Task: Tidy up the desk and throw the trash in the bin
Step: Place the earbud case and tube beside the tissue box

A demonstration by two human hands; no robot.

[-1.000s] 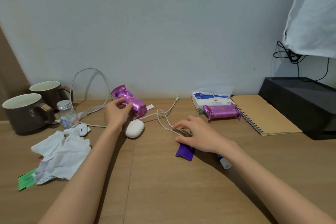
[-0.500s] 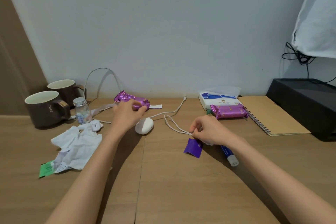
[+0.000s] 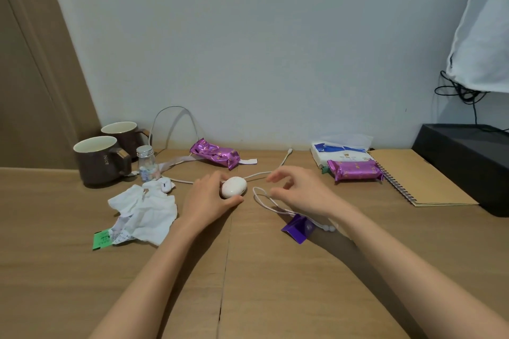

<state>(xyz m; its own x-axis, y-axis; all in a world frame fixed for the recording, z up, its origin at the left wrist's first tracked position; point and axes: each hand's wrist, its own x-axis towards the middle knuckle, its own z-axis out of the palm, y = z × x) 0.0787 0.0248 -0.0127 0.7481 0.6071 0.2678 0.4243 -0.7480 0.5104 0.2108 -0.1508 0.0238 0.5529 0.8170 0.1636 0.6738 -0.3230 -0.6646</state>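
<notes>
Crumpled tissue [image 3: 146, 209] lies on the table [image 3: 82, 283] just left of your left grip [image 3: 212, 198], close by the wrist. A printed receipt [image 3: 121, 232] and a green slip [image 3: 102, 240] poke out at its near-left edge. Your left grip holds a white oval case [image 3: 234, 187], with the fingers curled on its left side and the thumb along its near edge.

A purple wrapper scrap [image 3: 298, 227] lies on the table just nearer to you than your right grip [image 3: 300, 192], beside the wrist and apart from the fingers. Your right grip hovers wide, its fingers loosely bent and spread with nothing between them. A white cord [image 3: 283, 211] loops on the table beneath it, but you cannot tell whether any fingertip touches it.

Beyond your left grip, near the wall, lies a purple snack pack [image 3: 214, 155]. To the right of your right grip, a second purple snack pack [image 3: 355, 170] rests against a tissue pack [image 3: 341, 153]. A spiral notebook [image 3: 421, 181] lies farther right, with a black box [image 3: 468, 157] past it.

Well to the left of your left grip stand two brown mugs [image 3: 96, 159] and a small glass bottle [image 3: 146, 164]. A white earbud case [image 3: 166, 186] sits between the bottle and the tissue.
</notes>
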